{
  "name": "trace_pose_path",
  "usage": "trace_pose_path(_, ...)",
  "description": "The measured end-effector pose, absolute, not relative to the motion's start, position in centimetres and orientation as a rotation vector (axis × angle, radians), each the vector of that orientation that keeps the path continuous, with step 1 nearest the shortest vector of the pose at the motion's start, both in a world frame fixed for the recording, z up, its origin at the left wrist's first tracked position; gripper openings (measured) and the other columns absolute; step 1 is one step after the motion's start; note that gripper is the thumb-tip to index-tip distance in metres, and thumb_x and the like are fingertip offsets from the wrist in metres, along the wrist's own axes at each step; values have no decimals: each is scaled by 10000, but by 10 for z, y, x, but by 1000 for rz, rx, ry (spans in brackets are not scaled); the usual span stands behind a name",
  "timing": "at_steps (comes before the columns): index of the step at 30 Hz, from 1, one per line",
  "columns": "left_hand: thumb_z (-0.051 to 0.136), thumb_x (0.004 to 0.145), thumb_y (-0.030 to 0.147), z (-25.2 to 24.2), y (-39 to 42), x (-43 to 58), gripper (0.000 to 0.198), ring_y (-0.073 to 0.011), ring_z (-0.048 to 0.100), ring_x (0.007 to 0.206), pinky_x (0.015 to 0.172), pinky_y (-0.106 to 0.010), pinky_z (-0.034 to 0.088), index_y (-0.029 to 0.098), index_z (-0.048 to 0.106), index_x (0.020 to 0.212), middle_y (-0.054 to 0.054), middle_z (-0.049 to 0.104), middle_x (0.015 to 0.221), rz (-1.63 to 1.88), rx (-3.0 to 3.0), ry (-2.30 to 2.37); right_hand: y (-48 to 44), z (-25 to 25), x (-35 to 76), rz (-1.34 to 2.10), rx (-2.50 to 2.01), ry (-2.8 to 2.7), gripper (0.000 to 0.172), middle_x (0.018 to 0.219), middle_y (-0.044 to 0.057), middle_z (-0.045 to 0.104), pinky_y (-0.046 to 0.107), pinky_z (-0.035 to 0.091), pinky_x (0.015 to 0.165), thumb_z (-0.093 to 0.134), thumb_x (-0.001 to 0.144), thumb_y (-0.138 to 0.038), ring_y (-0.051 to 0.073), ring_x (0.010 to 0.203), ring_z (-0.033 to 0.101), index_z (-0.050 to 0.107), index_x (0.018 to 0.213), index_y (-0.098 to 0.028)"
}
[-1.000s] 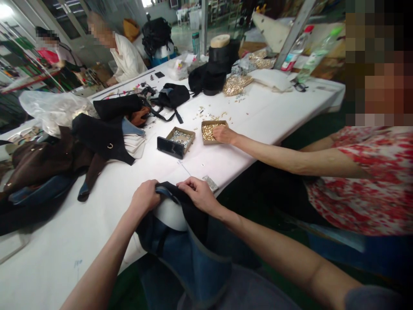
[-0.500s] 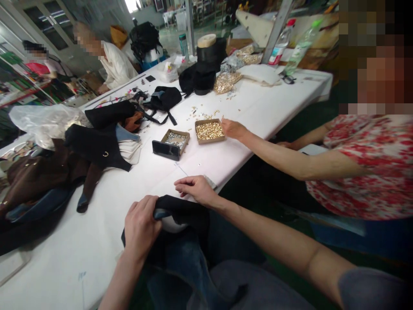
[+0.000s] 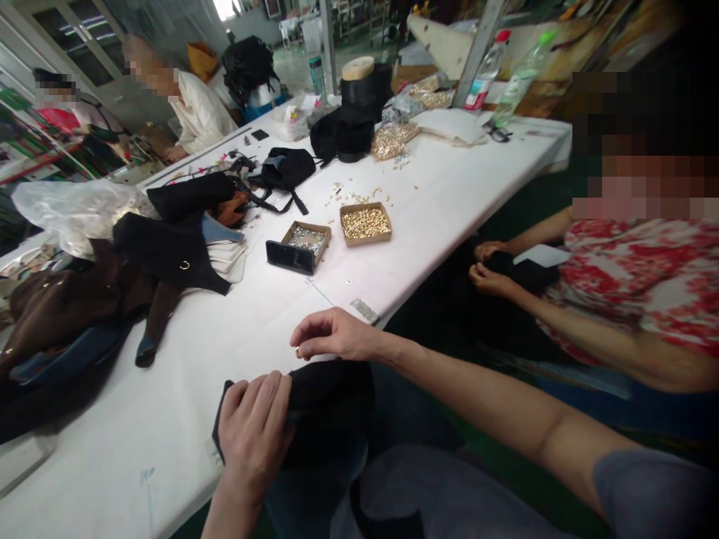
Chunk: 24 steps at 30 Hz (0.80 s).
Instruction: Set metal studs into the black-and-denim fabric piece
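A long white table [image 3: 449,195] fills the workshop over a dark green floor [image 3: 499,213]; glazed doors [image 3: 84,34] line the left wall, daylight [image 3: 225,7] glows far behind

No legible text; faint blue mark [image 3: 144,474] on the table [image 3: 449,195] unreadable.

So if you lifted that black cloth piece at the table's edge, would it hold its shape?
Probably not: the black cloth piece sags over the table edge and bunches under the left hand, so it looks floppy. It seems light, since one hand pins it. Its matte surface likely grips rather than slides.
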<state>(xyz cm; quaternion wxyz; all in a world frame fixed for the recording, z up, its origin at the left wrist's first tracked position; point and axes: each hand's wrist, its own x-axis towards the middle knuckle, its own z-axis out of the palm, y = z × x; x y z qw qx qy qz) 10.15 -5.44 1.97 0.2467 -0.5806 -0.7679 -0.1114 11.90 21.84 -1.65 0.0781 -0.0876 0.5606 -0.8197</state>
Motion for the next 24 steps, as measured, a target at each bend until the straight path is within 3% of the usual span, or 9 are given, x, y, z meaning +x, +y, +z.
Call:
trace_pose_path(12,502,1145,261,24,-43,122,362,-352,764,1055,929,-526,446,7,728,1266,-229,823,1141,-318,-1485,-2082,212,1,135,-2251,-366,1945,295,1078,43,846,296,563,982,812,1003,-441,187,1004,761,867,1125,-177)
trace_pose_path(15,512,1136,233,22,-40,123,322,-331,772,1030,931,-514,446,21,734,1235,-209,824,1125,-365,-1462,-2084,212,-2,135,-2195,-361,1956,343,1031,41,846,278,556,924,850,975,-484,181,946,750,867,1091,-161)
trace_pose_path(19,492,1160,320,20,-40,124,398,-348,770,1051,929,-524,450,15,729,1258,-227,816,1159,-396,-1455,-2088,214,-7,137,-2195,-317,2002,376,1004,48,852,273,554,877,858,966,-527,193,937,760,878,1042,-159)
trace_pose_path(24,497,1152,288,19,-40,125,362,-334,765,1053,930,-517,443,28,719,1271,-217,813,1157,-415,-1450,-2119,223,-8,137,-2151,-544,2006,342,1146,77,855,305,570,1005,798,1034,-472,213,1083,785,875,1166,-166)
